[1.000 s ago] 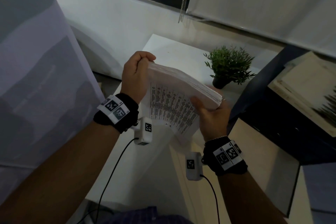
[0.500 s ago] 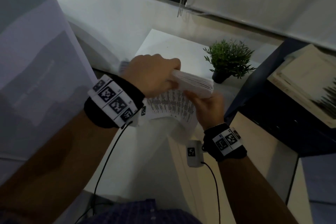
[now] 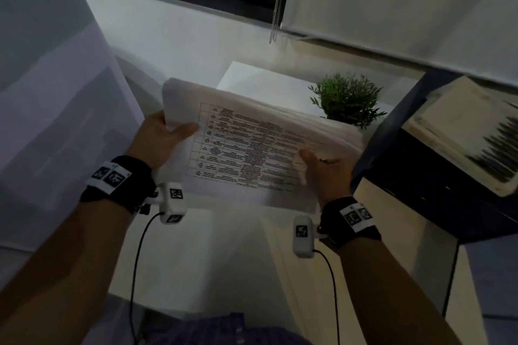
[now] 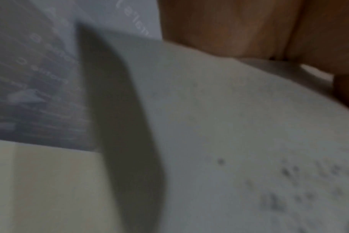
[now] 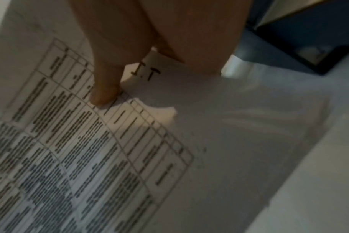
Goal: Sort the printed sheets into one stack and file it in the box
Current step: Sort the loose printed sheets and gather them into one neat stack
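A thick stack of printed sheets [image 3: 252, 145] is held in the air above the white table [image 3: 252, 81], its top page showing a table of text. My left hand [image 3: 165, 134] grips the stack's left end, thumb on top. My right hand [image 3: 322, 168] grips the right end, thumb pressed on the printed page [image 5: 80, 149]. In the right wrist view the thumb [image 5: 104, 91] lies on the grid beside handwritten letters. The left wrist view is blurred: pale paper [image 4: 229, 126] and part of the hand [image 4: 249, 26]. I cannot tell which object is the box.
A small potted plant [image 3: 347, 101] stands on the table just behind the stack. To the right is a dark blue unit [image 3: 420, 176] with a pale framed picture [image 3: 462, 134] on it. A large white panel [image 3: 50, 92] leans at the left. Window blinds [image 3: 392, 3] hang behind.
The stack has been turned from a steep tilt to lie wide and nearly flat, printed page up. My left hand moved from over the top to the stack's left end.
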